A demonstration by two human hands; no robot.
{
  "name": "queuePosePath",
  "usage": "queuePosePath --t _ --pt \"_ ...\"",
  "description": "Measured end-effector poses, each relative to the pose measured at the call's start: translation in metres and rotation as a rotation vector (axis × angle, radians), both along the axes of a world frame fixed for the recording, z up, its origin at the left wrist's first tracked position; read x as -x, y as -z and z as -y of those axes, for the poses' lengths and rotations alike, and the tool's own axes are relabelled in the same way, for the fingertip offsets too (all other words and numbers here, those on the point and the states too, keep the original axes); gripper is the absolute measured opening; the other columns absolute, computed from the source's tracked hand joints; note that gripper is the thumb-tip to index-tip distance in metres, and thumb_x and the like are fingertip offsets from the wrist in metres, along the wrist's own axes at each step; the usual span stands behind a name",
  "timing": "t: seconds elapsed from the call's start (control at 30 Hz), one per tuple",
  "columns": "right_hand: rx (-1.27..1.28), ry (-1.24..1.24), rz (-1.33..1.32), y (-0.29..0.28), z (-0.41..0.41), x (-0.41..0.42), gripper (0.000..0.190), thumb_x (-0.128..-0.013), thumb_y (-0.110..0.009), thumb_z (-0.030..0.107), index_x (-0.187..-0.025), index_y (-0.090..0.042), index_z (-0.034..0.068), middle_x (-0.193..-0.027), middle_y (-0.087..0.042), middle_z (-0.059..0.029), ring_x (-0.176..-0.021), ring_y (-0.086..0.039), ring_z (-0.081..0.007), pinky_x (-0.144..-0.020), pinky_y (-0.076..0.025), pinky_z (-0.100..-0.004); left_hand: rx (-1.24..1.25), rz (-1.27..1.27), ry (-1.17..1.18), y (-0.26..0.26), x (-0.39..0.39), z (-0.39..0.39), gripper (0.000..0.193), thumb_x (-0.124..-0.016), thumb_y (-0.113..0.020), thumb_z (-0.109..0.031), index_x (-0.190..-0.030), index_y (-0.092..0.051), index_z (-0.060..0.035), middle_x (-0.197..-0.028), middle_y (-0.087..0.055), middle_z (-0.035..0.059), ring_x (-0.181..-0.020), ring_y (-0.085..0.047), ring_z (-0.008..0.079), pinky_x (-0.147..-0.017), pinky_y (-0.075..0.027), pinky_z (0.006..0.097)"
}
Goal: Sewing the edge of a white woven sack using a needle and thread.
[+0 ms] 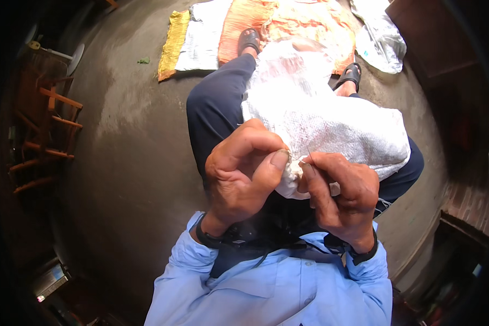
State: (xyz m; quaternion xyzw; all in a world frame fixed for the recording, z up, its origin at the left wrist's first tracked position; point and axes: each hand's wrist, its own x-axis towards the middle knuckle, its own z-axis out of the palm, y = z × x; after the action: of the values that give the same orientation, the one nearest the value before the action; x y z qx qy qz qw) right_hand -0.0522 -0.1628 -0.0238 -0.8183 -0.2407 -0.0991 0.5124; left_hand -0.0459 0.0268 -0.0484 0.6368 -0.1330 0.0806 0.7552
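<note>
A white woven sack [330,130] lies across my lap and hangs down between my knees, its gathered edge [292,179] bunched just below my fingertips. A short white thread [296,158] is stretched between my two hands. My left hand [244,171] pinches one end of it between thumb and forefinger. On the other side, the thumb and forefinger of my right hand [342,191] are closed on the thread. A thin dark sliver, which looks like a needle [309,154], sticks up by the right forefinger; its lower part is hidden by the fingers.
Orange sacking [244,24], a white sheet [203,36] and a yellow sack [173,45] lie on the concrete floor [138,163] ahead. White plastic [381,45] lies at upper right. Wooden chairs [51,118] stand at left, near a round white object [76,59].
</note>
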Motion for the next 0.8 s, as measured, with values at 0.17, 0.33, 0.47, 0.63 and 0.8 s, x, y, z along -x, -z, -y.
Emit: queuePosePath --t 0.17,0.33,0.47,0.63,0.8 --pt "-0.059 0.311 -0.198 -0.029 0.006 0.012 0.021 -0.084 -0.078 -0.001 -0.104 -0.071 0.0 -0.076 -0.072 -0.011 -0.054 -0.066 -0.0225 -0.053 -0.052 -0.0306 -0.005 -0.081 -0.039 -0.008 0.0 0.004 0.005 -0.094 -0.065 -0.003 -0.095 -0.066 0.0017 -0.091 -0.062 0.0061 -0.085 -0.055 0.0103 -0.08 -0.043 0.0249" --pt "0.071 0.036 0.052 -0.042 -0.001 0.019 0.014 -0.083 -0.078 -0.003 -0.094 -0.07 0.001 -0.075 -0.068 -0.0089 -0.06 -0.068 -0.0249 -0.055 -0.053 -0.0321 -0.064 0.029 -0.033 0.0 -0.003 0.004 0.004 -0.093 -0.069 0.002 -0.097 -0.068 0.0028 -0.091 -0.064 0.0046 -0.08 -0.059 0.0093 -0.071 -0.047 0.0234" --pt "-0.005 0.07 -0.146 -0.03 -0.013 0.019 0.018 -0.087 -0.069 -0.008 -0.104 -0.066 -0.003 -0.081 -0.068 -0.0122 -0.065 -0.07 -0.0255 -0.057 -0.053 -0.0322 -0.075 0.056 -0.027 -0.001 -0.002 0.005 0.003 -0.093 -0.068 0.003 -0.096 -0.069 0.0034 -0.093 -0.065 0.006 -0.08 -0.063 0.01 -0.069 -0.049 0.0238" --pt "-0.107 0.108 -0.197 -0.019 -0.022 0.019 0.015 -0.09 -0.066 -0.009 -0.104 -0.064 -0.003 -0.079 -0.067 -0.0129 -0.063 -0.07 -0.026 -0.055 -0.052 -0.0332 0.01 -0.052 -0.009 -0.004 0.004 0.004 0.003 -0.094 -0.068 0.005 -0.096 -0.069 0.0041 -0.093 -0.065 0.0076 -0.077 -0.065 0.01 -0.068 -0.051 0.0236" --pt "-0.105 0.123 -0.246 -0.013 -0.028 0.018 0.012 -0.089 -0.067 -0.008 -0.098 -0.063 -0.001 -0.077 -0.067 -0.0135 -0.058 -0.068 -0.0267 -0.053 -0.05 -0.0355 0.009 -0.099 0.022 -0.003 0.009 0.002 0.005 -0.097 -0.065 0.0 -0.097 -0.068 0.0044 -0.095 -0.063 0.0083 -0.075 -0.061 0.0105 -0.07 -0.051 0.0249"
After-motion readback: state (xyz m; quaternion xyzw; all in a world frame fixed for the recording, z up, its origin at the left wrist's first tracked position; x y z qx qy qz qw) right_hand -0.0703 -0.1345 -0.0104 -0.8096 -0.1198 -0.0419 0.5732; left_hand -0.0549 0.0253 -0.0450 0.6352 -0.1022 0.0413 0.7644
